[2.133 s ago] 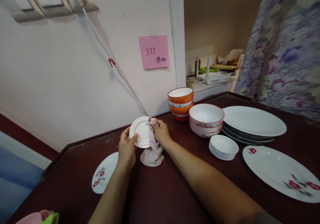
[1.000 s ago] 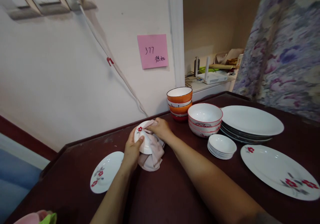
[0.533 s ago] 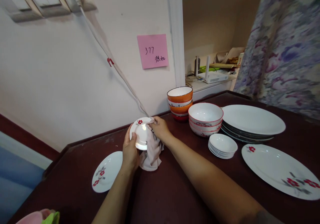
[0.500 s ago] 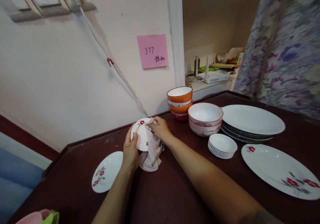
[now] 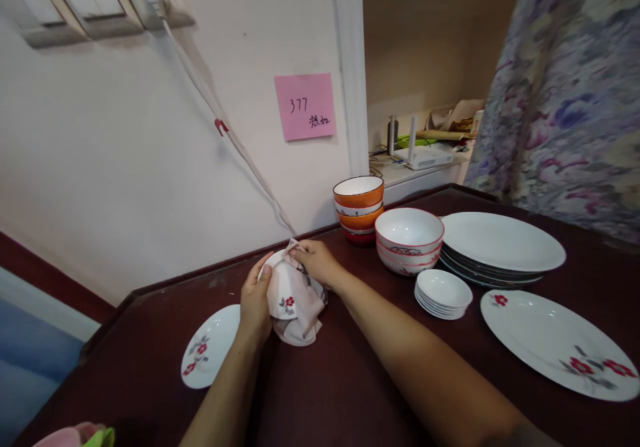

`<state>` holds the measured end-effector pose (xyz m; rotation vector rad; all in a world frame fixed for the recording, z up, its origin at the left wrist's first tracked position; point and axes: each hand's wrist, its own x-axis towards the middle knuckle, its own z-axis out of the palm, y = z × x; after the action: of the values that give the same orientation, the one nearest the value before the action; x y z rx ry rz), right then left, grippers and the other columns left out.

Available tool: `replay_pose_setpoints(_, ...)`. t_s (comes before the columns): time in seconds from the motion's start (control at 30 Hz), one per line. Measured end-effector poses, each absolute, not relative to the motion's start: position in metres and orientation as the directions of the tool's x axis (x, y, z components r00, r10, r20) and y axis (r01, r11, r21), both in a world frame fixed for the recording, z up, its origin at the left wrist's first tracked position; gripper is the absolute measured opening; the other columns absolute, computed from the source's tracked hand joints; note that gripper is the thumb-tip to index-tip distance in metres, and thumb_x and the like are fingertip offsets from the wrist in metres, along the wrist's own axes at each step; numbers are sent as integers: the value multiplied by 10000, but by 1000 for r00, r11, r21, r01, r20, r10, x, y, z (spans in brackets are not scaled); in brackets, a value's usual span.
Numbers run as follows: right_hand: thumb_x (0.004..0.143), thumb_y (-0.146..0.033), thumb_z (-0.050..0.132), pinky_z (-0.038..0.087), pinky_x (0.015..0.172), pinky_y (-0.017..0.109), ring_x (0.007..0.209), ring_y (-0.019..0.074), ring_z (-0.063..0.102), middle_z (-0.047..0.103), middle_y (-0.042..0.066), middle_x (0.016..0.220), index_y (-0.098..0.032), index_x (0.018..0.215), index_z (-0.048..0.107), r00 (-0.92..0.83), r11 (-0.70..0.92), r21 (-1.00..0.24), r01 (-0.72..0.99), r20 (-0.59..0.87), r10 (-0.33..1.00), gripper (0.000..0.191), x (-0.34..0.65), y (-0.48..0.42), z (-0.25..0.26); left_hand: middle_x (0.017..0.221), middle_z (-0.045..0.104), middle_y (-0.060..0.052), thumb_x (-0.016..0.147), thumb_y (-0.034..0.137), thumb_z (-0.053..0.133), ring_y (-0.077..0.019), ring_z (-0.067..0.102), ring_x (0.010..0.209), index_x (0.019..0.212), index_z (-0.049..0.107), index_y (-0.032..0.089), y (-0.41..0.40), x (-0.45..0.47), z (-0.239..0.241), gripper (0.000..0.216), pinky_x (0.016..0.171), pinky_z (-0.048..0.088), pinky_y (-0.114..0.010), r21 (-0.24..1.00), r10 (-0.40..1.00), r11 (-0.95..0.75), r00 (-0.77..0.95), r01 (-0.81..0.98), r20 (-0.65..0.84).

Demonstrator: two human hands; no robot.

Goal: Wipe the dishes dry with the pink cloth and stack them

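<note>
One small plate (image 5: 280, 287) was pinched by left hand (image 5: 255, 304), cloth (image 5: 307, 304) by right hand (image 5: 319, 262), near the table's back edge (image 5: 200, 270); wiping was judged unfinished

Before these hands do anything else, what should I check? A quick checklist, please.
1. Left hand gripping the plate: ok, thumb on its face.
2. Right hand holding the cloth: ok.
3. Plate free of the cloth: not ok, its right part is covered.
4. Back of the plate dry: cannot tell, it faces away.
5. Bowls apart from the plate: ok, they stand to its right.
6. Small dishes stacked upright: ok.
</note>
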<state>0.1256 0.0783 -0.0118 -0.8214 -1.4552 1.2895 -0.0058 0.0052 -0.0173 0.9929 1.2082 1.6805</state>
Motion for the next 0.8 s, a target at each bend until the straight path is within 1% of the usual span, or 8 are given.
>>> replay_pose_setpoints(0.07,760,-242,582,392,597,223,593,110,523,624,-23,640,-149,769,658,-344,75,-954,-290,177,922,120,128,81,-12,983,722,-76,706,464,724,-205,676,807,1201,615,187,7,-10,-18,578,745,533,-321,968,913,-201,-387,-147,131)
replay_pose_setpoints(0.17,693,-233,656,406,591,221,584,108,528,623,-26,624,-145,755,650,-378,8,-941,-338,143,915,108,134,82,-11,966,727,-73,706,482,716,-208,675,804,1167,641,182,8,-11,-21,555,738,531,-322,978,915,-185,-381,-97,136)
replay_pose_setpoints(0.33,564,-327,773,328,506,199,525,82,439,511,-81,560,-174,653,529,-327,197,-975,-100,219,919,301,136,78,-15,1100,706,-106,715,451,721,-245,644,1001,1133,672,161,7,-7,-23,511,871,488,-331,987,952,-158,-264,2,153)
replay_pose_setpoints(0.4,574,-377,765,319,506,201,536,86,434,504,-74,562,-175,638,524,-307,246,-969,-1,234,923,322,132,78,-17,1138,691,-109,723,433,719,-241,637,1024,1146,662,168,7,-7,-21,502,894,475,-331,989,963,-148,-230,-20,140)
replay_pose_setpoints(0.47,613,-388,728,326,518,206,559,97,452,518,-60,575,-174,636,534,-239,242,-970,15,231,943,290,127,80,-18,1148,683,-93,729,403,720,-220,651,975,1199,623,202,7,-7,-19,521,866,487,-328,986,965,-141,-235,-89,117)
replay_pose_setpoints(0.63,716,-304,562,385,581,228,603,118,510,589,-19,664,-159,742,594,-15,102,-964,-245,109,994,151,119,88,-18,939,693,-14,714,330,732,-147,649,756,1195,571,244,8,-1,-16,514,736,521,-297,948,906,-203,-415,-244,87)
replay_pose_setpoints(0.7,719,-268,521,393,593,228,599,117,513,595,-16,670,-153,780,609,-17,78,-957,-280,87,996,156,119,90,-18,883,688,-4,737,343,708,-136,644,726,1166,583,247,8,2,-18,457,722,524,-289,946,890,-212,-448,-246,83)
replay_pose_setpoints(0.8,679,-255,564,382,592,221,597,112,502,583,-27,658,-152,769,615,-42,84,-957,-278,100,994,146,124,89,-17,850,690,2,777,372,666,-135,648,715,1181,589,267,7,5,-21,424,717,526,-291,963,883,-192,-461,-187,87)
